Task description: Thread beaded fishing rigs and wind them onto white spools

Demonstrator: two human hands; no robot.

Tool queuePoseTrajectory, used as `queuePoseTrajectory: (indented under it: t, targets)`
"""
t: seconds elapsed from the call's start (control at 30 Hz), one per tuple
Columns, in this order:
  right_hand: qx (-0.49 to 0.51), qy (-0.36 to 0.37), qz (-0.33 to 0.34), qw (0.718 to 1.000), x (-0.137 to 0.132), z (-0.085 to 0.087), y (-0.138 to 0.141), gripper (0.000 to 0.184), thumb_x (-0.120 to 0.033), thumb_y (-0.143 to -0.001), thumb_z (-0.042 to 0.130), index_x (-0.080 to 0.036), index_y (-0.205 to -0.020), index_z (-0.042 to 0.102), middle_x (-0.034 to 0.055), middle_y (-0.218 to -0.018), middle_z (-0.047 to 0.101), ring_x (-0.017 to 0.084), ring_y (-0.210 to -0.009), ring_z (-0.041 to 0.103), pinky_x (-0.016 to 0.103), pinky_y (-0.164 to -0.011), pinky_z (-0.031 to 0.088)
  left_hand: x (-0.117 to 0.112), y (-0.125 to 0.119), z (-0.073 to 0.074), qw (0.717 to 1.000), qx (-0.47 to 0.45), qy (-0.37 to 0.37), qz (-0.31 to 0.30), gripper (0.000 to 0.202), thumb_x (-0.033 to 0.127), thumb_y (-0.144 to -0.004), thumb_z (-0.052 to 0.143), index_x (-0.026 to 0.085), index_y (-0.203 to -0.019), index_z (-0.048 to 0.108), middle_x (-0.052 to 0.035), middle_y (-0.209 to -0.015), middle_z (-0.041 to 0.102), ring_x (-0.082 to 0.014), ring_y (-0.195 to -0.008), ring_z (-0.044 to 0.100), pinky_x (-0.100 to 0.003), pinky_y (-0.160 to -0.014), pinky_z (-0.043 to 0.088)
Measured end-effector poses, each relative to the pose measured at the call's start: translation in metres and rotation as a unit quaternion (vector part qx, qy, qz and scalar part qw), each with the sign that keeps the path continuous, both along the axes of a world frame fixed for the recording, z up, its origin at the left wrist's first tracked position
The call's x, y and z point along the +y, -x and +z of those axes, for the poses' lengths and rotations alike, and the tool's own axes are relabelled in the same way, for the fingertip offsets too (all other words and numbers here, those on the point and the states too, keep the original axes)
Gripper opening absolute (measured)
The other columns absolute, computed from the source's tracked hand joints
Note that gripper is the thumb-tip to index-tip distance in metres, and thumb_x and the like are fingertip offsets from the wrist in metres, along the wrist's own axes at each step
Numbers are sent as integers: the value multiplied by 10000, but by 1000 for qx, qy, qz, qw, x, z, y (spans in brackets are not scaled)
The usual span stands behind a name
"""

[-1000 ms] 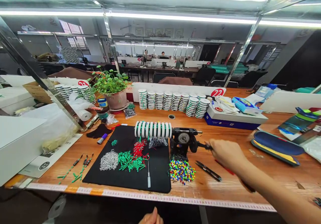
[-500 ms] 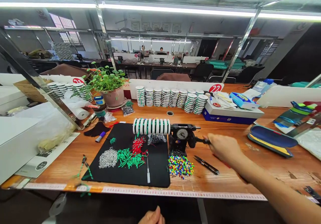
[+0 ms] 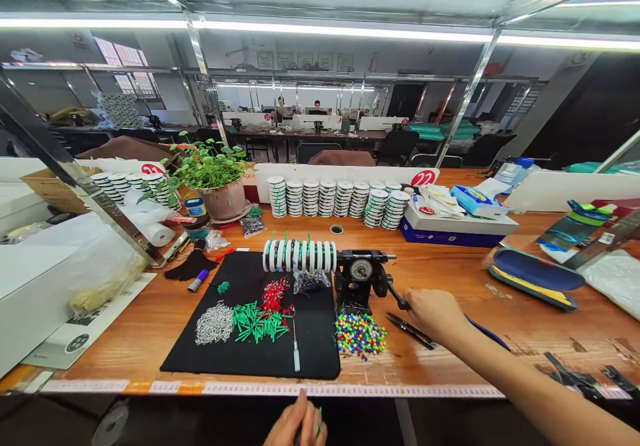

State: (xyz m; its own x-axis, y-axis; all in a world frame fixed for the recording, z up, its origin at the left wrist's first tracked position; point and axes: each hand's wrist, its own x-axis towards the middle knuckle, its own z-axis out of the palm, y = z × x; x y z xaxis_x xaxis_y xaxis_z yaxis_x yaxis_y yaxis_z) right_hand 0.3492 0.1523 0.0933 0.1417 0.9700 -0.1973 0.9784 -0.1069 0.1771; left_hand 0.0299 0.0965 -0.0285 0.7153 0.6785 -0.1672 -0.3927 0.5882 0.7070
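Observation:
My right hand (image 3: 431,313) grips the crank handle (image 3: 397,296) of a black hand-cranked winder (image 3: 361,276) with a round dial. On the winder's shaft sits a row of white spools (image 3: 300,257) with green cord ends sticking out. My left hand (image 3: 297,423) is below the table's front edge, its fingers closed; a thin green strand (image 3: 320,421) shows at them. On the black mat (image 3: 185,356) lie silver pieces (image 3: 214,323), green tubes (image 3: 257,323), red cords (image 3: 276,296) and a small screwdriver (image 3: 296,353). Colourful beads (image 3: 361,334) lie beside the mat.
Black thread snips (image 3: 410,331) lie near my right hand. Stacked spools (image 3: 327,199) line the back, beside a potted plant (image 3: 223,196) and a blue-white box (image 3: 455,226). An open glasses case (image 3: 535,276) is at the right. A metal post (image 3: 85,179) stands at the left.
My right hand has moved the crank handle downward. My left hand has come up slightly, with the green strand showing. Blurred green cords at the mat's left front corner are gone from view.

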Motion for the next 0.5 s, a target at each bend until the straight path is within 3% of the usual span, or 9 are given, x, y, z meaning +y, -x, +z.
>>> queuePoseTrajectory:
  t: [0.1, 0.27, 0.37, 0.5]
  targets:
    - [-18, -34, -6, 999, 3, 16, -4, 321, -192, -1008, 396, -170, -986, 716, 144, -897, 766, 319, -885, 742, 307, -641, 457, 13, -12, 43, 999, -42, 12, -8, 729, 680, -844, 612, 175, -439, 275, 55, -417, 214, -61, -410, 201, -241, -451, 135]
    - [-29, -142, -42, 989, 28, 29, -13, 437, -343, -1065, 319, -169, -974, 710, 135, -891, 766, 303, -880, 741, 303, -635, 448, 43, -44, 104, 992, -43, 70, 98, 630, 570, -818, 724, 155, -524, 353, 75, -505, 241, -54, -466, 166, -206, -462, 164]
    - [-4, -148, -65, 987, 51, 31, -19, 461, -347, -1067, 297, -166, -992, 715, 142, -941, 764, 296, -914, 735, 304, -652, 466, 68, -64, 127, 985, -78, 73, 135, 564, 467, -790, 789, 148, -549, 391, 77, -528, 271, -50, -468, 193, -199, -455, 175]
    - [19, -131, -69, 989, 82, 25, -24, 443, -328, -1056, 323, -168, -1012, 733, 155, -1007, 757, 281, -964, 726, 303, -704, 494, 104, -81, 146, 975, -106, 42, 190, 470, 376, -736, 846, 145, -582, 467, 77, -543, 324, -50, -472, 270, -193, -457, 233]
